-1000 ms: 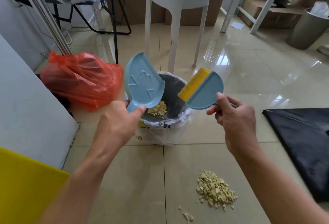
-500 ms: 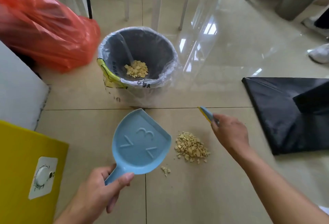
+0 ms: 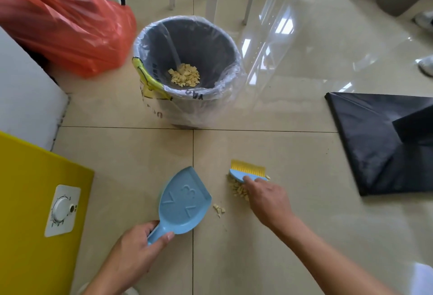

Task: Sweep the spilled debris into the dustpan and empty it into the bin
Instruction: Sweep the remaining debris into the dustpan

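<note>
In front of one plastic-lined grey round bin (image 3: 207, 44), a left hand (image 3: 138, 245) grips one light-blue plastic dustpan (image 3: 182, 201) by its handle. A right hand (image 3: 267, 198) clasps one blue yellow-bristled brush (image 3: 246, 173) against one pile of yellow crumbs (image 3: 236, 188). A smaller scatter (image 3: 219, 209) lies between them, and a third heap (image 3: 185, 75) lies inside the bin.

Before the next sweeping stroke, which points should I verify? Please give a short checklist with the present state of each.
1. Left hand grips handle of light blue plastic dustpan: ok.
2. Right hand holds blue brush with yellow bristles: ok.
3. Brush stands at far edge of pale yellow crumb pile: ok.
4. Dustpan lip flat on beige tiled floor: cannot tell.
5. Stray crumbs beside dustpan gathered into pile: not ok.
6. Grey bin with clear liner open, nearby: ok.
</note>
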Motion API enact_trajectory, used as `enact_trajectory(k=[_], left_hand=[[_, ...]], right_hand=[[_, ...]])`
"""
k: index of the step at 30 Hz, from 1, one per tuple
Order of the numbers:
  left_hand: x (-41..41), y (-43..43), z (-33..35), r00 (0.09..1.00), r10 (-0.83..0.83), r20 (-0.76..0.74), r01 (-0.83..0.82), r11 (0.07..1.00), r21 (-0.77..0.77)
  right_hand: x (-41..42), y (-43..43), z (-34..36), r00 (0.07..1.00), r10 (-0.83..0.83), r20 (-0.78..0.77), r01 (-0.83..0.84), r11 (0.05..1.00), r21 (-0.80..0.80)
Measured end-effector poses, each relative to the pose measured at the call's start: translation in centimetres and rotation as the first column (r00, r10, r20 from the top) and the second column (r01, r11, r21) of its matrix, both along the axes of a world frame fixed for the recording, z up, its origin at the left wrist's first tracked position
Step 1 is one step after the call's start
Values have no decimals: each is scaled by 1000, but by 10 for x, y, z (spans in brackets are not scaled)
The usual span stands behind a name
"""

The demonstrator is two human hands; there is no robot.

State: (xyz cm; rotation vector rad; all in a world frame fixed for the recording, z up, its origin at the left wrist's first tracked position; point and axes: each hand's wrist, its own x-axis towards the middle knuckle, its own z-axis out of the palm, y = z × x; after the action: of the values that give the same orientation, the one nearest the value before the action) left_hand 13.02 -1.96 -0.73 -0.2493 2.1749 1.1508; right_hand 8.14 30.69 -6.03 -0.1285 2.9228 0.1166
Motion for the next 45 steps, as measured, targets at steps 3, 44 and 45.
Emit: enact_trajectory(k=[3, 44, 45], left_hand=[[6, -8, -7, 999, -31, 10, 32, 997, -65], [12, 8, -30, 921, 11, 390, -21, 1000, 21], [7, 14, -31, 915, 0, 404, -15, 999, 36]], right_hand=[[18, 7, 10, 999, 39, 17, -39, 999, -23], [39, -47, 21, 911, -356, 206, 387, 912, -134], [42, -52, 23, 917, -338, 212, 373, 914, -156]])
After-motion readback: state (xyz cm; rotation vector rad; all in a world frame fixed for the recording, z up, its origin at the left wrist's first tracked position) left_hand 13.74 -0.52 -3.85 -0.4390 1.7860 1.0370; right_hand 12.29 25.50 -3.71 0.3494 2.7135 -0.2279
